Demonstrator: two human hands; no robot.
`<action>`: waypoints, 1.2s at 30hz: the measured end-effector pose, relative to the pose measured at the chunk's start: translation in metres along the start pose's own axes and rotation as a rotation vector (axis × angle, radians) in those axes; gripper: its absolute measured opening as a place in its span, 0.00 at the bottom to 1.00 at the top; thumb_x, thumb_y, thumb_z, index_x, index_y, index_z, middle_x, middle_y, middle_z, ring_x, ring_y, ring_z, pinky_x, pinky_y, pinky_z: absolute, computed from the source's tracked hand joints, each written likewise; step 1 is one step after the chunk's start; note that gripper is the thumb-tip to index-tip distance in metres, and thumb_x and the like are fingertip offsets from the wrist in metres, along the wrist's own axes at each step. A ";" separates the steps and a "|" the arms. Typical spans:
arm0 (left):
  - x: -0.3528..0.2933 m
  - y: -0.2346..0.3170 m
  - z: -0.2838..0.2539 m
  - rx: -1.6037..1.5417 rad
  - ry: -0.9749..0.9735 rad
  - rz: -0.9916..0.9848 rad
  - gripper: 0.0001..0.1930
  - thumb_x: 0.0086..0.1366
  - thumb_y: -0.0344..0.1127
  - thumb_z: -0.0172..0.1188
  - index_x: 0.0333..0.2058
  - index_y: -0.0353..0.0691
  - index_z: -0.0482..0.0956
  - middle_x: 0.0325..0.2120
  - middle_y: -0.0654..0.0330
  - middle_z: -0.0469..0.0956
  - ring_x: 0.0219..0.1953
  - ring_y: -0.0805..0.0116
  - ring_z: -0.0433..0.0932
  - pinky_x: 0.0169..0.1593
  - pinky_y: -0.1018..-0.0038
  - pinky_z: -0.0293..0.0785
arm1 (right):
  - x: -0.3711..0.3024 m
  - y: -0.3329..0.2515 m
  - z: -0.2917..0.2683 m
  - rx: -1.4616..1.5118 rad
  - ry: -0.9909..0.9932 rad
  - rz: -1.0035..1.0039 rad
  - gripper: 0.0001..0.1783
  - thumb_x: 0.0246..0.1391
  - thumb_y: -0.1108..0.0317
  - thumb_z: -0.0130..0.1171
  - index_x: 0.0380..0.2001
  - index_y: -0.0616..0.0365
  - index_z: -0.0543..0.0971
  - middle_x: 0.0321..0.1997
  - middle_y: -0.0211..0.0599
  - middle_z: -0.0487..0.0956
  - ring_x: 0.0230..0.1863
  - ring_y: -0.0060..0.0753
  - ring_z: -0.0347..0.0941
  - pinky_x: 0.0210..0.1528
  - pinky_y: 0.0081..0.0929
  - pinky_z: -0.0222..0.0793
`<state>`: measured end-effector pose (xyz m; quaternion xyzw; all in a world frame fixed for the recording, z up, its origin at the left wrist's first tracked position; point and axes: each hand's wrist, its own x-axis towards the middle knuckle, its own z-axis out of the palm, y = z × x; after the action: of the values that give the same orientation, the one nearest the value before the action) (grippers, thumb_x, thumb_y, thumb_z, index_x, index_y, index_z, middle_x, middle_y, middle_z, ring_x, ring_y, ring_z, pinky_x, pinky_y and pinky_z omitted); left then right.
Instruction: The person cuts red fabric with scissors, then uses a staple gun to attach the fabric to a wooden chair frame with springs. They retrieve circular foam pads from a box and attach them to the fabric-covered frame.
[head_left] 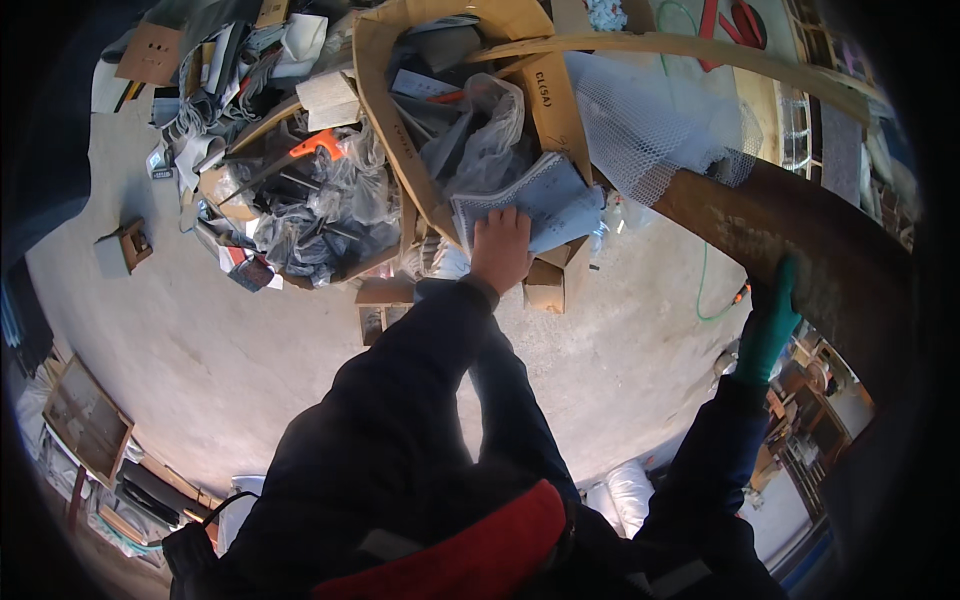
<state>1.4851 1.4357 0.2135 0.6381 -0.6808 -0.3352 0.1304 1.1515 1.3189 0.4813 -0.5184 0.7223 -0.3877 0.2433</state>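
My bare left hand (503, 248) has its fingers bent over the near edge of a folded blue-grey cloth (555, 205). The cloth, with its pale patterned border, lies across the front of a tall open cardboard box (560, 100). In a green glove, my right hand (770, 320) grips the lower edge of a long brown board (830, 240) on the right. One gloved finger or thumb lies up against the board's face; the other fingers are hidden behind it. White plastic mesh (650, 120) drapes over the board's far end.
Left of the box sits a carton of clear plastic bags (325, 210) and an orange-handled saw (320, 146). A small wooden box (125, 248) stands on the concrete floor (250, 370). A curved wooden strip (680, 43) crosses the top. A framed panel (88, 420) leans at lower left.
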 end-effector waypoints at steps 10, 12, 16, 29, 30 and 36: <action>0.013 -0.003 -0.003 -0.237 -0.096 0.214 0.11 0.58 0.30 0.66 0.39 0.38 0.78 0.39 0.52 0.79 0.42 0.45 0.82 0.47 0.50 0.80 | -0.006 -0.010 0.009 -0.040 0.064 0.092 0.29 0.78 0.60 0.60 0.71 0.69 0.76 0.71 0.42 0.79 0.66 0.27 0.77 0.68 0.33 0.74; -0.001 0.003 -0.029 -0.357 -0.068 0.231 0.08 0.58 0.30 0.66 0.36 0.39 0.78 0.36 0.52 0.79 0.39 0.44 0.82 0.44 0.51 0.79 | -0.006 -0.014 0.013 0.062 0.098 0.193 0.29 0.77 0.59 0.61 0.71 0.68 0.76 0.71 0.42 0.80 0.65 0.27 0.78 0.68 0.30 0.74; -0.068 -0.014 -0.131 -0.571 -0.167 0.129 0.13 0.57 0.32 0.71 0.35 0.38 0.75 0.27 0.50 0.71 0.31 0.48 0.76 0.36 0.58 0.70 | -0.006 -0.015 0.016 0.002 0.103 0.143 0.28 0.77 0.58 0.61 0.70 0.66 0.78 0.69 0.40 0.81 0.64 0.28 0.79 0.67 0.30 0.75; -0.155 -0.112 -0.329 -0.290 0.120 -0.664 0.18 0.65 0.30 0.71 0.53 0.34 0.84 0.42 0.56 0.87 0.43 0.69 0.84 0.51 0.69 0.81 | -0.007 -0.011 0.021 0.140 0.102 0.156 0.30 0.72 0.60 0.69 0.69 0.66 0.77 0.65 0.42 0.81 0.62 0.35 0.80 0.65 0.34 0.79; -0.140 -0.124 -0.309 -0.173 0.151 -0.552 0.17 0.66 0.30 0.71 0.53 0.35 0.83 0.42 0.57 0.86 0.43 0.68 0.84 0.50 0.69 0.82 | -0.007 -0.013 0.021 0.147 0.134 0.193 0.30 0.72 0.60 0.68 0.69 0.66 0.77 0.66 0.43 0.81 0.62 0.35 0.80 0.65 0.34 0.79; 0.036 -0.113 -0.085 -0.340 0.131 -0.170 0.20 0.68 0.38 0.74 0.56 0.40 0.84 0.52 0.55 0.84 0.49 0.61 0.87 0.52 0.65 0.84 | -0.011 -0.007 0.010 0.160 0.123 0.169 0.28 0.76 0.61 0.63 0.70 0.68 0.75 0.67 0.47 0.80 0.64 0.37 0.79 0.66 0.35 0.78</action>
<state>1.6193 1.3813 0.1974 0.6825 -0.5480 -0.4131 0.2515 1.1665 1.3251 0.4804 -0.4100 0.7438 -0.4532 0.2708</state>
